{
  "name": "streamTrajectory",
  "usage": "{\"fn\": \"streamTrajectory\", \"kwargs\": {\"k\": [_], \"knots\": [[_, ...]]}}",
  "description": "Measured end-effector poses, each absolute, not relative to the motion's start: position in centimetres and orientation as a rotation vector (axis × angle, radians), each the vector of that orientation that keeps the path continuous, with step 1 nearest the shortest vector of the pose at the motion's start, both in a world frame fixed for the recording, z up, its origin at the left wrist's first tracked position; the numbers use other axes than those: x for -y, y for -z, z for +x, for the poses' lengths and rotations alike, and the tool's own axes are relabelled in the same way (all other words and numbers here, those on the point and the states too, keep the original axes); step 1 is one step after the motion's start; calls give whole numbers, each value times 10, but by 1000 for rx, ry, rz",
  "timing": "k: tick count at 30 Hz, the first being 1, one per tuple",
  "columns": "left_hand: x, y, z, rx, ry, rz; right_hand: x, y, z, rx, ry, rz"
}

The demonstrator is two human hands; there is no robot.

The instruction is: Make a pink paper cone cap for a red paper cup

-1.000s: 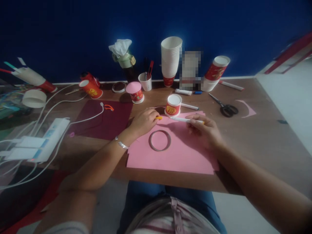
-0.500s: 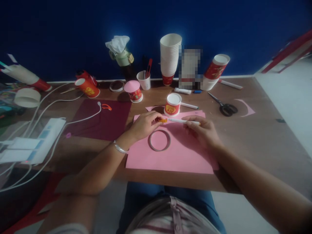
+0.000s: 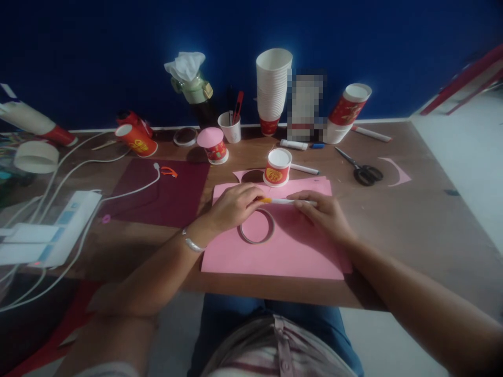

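A white pen with an orange cap (image 3: 283, 201) lies level between my two hands over a pink paper sheet (image 3: 283, 251). My left hand (image 3: 234, 206) pinches the orange cap end, fingers closed. My right hand (image 3: 323, 213) grips the pen's white barrel, fingers closed round it. Just below the pen a clear tape ring (image 3: 257, 227) rests flat on the pink sheet, touching my left hand's fingers. A short red paper cup (image 3: 277, 167) stands upside down at the sheet's far edge.
A dark red sheet (image 3: 165, 192) lies to the left, with a power strip (image 3: 58, 225) and white cables. Along the blue wall stand a cup stack (image 3: 272, 94), other red cups, a pen cup (image 3: 231, 129). Black scissors (image 3: 361, 170) lie on the right.
Both hands have come closer together and lower toward the tape ring. The pen, first held apart from the cap, now reads as one piece between them.
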State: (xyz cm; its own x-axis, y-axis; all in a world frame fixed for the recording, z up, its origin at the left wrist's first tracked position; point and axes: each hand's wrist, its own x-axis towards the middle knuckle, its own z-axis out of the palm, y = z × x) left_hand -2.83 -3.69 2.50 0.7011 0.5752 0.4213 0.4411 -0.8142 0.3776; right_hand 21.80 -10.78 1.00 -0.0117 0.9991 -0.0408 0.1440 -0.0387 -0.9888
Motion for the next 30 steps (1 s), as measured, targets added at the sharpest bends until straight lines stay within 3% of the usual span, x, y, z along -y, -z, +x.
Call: {"fn": "streamTrajectory", "kwargs": {"k": [9, 16, 21, 30], "knots": [[39, -25, -26, -725, -829, 2773, 110, -8, 211, 1053, -1376, -1214], [34, -32, -32, -779, -904, 2600, 91, -14, 256, 1088, -883, -1283], [32, -35, -46, -773, -631, 2545, 75, -5, 297, 1083, -630, -1446], [31, -43, -49, -638, -254, 2499, 47, 17, 293, 1741, -322, -1579]]}}
